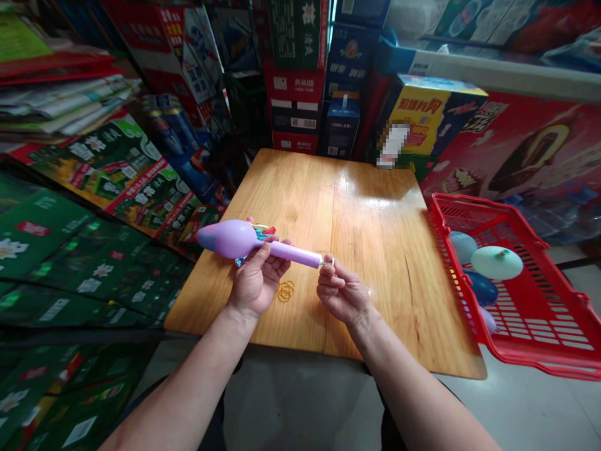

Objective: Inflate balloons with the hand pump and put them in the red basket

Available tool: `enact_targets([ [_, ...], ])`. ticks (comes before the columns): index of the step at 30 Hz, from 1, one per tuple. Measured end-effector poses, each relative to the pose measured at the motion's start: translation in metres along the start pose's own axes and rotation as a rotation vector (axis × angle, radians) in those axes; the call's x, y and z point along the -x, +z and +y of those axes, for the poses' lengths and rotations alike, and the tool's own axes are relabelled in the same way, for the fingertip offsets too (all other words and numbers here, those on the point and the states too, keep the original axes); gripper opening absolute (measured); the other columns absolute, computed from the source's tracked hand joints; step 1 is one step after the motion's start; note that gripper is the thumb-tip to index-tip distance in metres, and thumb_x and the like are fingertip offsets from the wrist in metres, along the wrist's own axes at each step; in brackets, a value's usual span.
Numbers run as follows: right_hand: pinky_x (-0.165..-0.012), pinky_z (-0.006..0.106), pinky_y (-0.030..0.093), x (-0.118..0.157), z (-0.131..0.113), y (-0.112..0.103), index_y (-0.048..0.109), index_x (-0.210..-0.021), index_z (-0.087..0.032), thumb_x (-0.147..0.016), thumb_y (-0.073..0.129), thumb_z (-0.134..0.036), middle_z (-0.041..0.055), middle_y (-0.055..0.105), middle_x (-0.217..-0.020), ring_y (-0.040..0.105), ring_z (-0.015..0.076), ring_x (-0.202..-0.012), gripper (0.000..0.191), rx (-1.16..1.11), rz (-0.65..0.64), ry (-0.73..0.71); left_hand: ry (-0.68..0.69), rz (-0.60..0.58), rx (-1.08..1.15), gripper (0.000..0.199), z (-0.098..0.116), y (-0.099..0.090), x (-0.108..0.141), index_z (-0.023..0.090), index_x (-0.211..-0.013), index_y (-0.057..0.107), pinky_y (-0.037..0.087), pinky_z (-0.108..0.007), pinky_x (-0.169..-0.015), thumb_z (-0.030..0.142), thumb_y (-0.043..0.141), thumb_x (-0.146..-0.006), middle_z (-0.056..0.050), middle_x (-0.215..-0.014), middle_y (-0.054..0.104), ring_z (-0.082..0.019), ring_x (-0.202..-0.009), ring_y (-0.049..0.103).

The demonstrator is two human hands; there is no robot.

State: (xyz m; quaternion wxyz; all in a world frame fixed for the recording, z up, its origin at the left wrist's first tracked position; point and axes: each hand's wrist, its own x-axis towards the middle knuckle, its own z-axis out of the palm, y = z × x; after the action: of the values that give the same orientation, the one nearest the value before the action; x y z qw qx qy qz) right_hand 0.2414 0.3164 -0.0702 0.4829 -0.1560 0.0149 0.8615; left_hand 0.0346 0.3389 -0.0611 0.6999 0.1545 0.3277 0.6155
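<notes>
A purple hand pump (pixel 295 254) lies across both hands above the wooden table, with a partly inflated purple balloon (pixel 230 238) on its left end. My left hand (pixel 257 275) is closed around the joint where the balloon's neck meets the pump. The white handle end of the pump is pinched in the fingers of my right hand (pixel 345 288), close to the barrel. Several yellow rubber bands (pixel 285 290) lie on the table beside my left hand. Behind that hand, a small pile of uninflated balloons (pixel 267 233) is partly hidden.
At the right of the wooden table (pixel 375 250) stands a red plastic basket (pixel 554 313) holding several inflated balloons (pixel 496 262). Stacked green cartons (pixel 51 250) line the left side. More boxes (pixel 295 94) and a freezer (pixel 521 144) stand behind.
</notes>
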Motion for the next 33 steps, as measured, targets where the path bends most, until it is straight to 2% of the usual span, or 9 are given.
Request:
enact_targets([
  [3,-0.047,0.012,0.038,0.004,-0.016,0.003,0.065,-0.099,-0.016,-0.096,0.065,-0.009,-0.0059,0.064,-0.069,0.044,0.0014,-0.045,0.007,0.008,-0.023,-0.045,0.080,0.005,-0.004,0.019,0.015,-0.002,-0.007,0.020,-0.109,0.076,0.063,-0.026,-0.079,0.027,0.077,-0.092,-0.009,-0.115,0.080,-0.021,-0.107,0.077],
  [6,-0.045,0.012,0.035,0.007,-0.022,0.003,0.065,-0.099,-0.017,-0.098,0.064,-0.009,-0.0084,0.059,-0.066,0.040,0.0013,-0.043,0.008,0.003,-0.046,-0.123,0.154,-0.026,-0.020,0.025,0.022,-0.002,-0.006,0.022,-0.114,0.075,0.063,-0.026,-0.078,0.032,0.080,-0.091,-0.009,-0.119,0.079,-0.023,-0.113,0.075],
  [11,-0.046,0.013,0.034,0.003,-0.001,-0.002,0.065,-0.097,-0.019,-0.094,0.073,-0.013,-0.0079,0.061,-0.067,0.038,0.0023,-0.044,0.010,0.058,-0.027,-0.029,-0.004,-0.072,-0.043,0.026,0.004,0.001,0.007,0.022,-0.116,0.075,0.065,-0.032,-0.081,0.032,0.080,-0.092,-0.010,-0.118,0.080,-0.021,-0.098,0.078],
  [16,-0.049,0.014,0.037,-0.001,0.009,-0.003,0.064,-0.098,-0.019,-0.093,0.075,-0.015,-0.0066,0.064,-0.069,0.039,0.0031,-0.046,0.013,0.057,0.018,-0.009,-0.002,-0.027,-0.011,0.027,-0.004,-0.002,0.004,0.023,-0.118,0.075,0.064,-0.029,-0.081,0.030,0.079,-0.092,-0.009,-0.113,0.080,-0.020,-0.097,0.077],
  [20,-0.048,0.014,0.038,0.001,-0.008,-0.001,0.065,-0.097,-0.017,-0.094,0.070,-0.012,-0.0063,0.062,-0.068,0.041,0.0026,-0.046,0.008,0.032,0.026,-0.031,0.042,-0.031,-0.032,0.023,0.011,-0.004,-0.004,0.022,-0.112,0.076,0.063,-0.027,-0.077,0.028,0.081,-0.090,-0.009,-0.114,0.080,-0.021,-0.102,0.077],
  [24,-0.046,0.013,0.035,0.005,-0.021,0.002,0.065,-0.098,-0.017,-0.097,0.065,-0.010,-0.0086,0.057,-0.065,0.039,0.0020,-0.045,0.008,0.006,-0.027,-0.148,0.161,-0.051,-0.027,0.024,0.025,-0.004,-0.006,0.023,-0.111,0.075,0.062,-0.024,-0.074,0.029,0.083,-0.088,-0.008,-0.123,0.078,-0.024,-0.114,0.075],
  [30,-0.049,0.014,0.039,0.000,-0.001,0.002,0.066,-0.098,-0.018,-0.095,0.070,-0.012,-0.0053,0.065,-0.073,0.040,0.0026,-0.047,0.008,0.060,0.004,-0.049,-0.021,-0.076,-0.018,0.022,0.001,0.000,0.007,0.024,-0.110,0.076,0.064,-0.031,-0.078,0.029,0.082,-0.090,-0.009,-0.119,0.080,-0.021,-0.096,0.078],
  [33,-0.049,0.013,0.039,-0.001,0.002,0.001,0.066,-0.099,-0.019,-0.095,0.069,-0.012,-0.0057,0.065,-0.072,0.039,0.0024,-0.046,0.009,0.048,0.008,-0.048,-0.030,-0.065,0.003,0.019,-0.007,0.000,0.007,0.023,-0.109,0.076,0.064,-0.029,-0.078,0.027,0.081,-0.091,-0.009,-0.117,0.080,-0.019,-0.093,0.078],
])
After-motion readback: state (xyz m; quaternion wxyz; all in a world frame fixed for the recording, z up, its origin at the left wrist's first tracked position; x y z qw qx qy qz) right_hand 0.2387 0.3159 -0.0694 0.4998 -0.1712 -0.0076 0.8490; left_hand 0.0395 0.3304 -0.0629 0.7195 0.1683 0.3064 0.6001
